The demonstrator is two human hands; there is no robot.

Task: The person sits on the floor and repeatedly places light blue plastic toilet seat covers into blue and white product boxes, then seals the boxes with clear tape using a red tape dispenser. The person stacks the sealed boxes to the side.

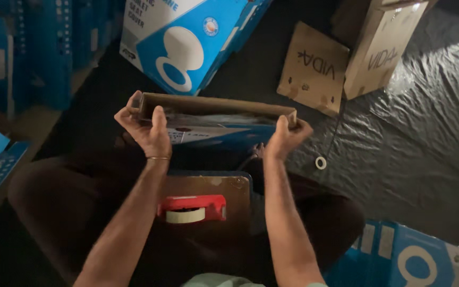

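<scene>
Head view: an open blue box is held just above the lap, its flap ends pinched by the left hand and right hand, both closed on cardboard. A red tape gun rests on the lap below. If only the thin flaps are gripped, they could be bent or torn, and the box could be dropped onto the tape gun.

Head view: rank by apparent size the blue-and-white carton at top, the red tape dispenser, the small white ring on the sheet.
1. Blue-and-white carton, largest by far, though cut off by the frame edge.
2. Red tape dispenser, nearer the camera, yet still smaller.
3. Small white ring, clearly smallest.
</scene>
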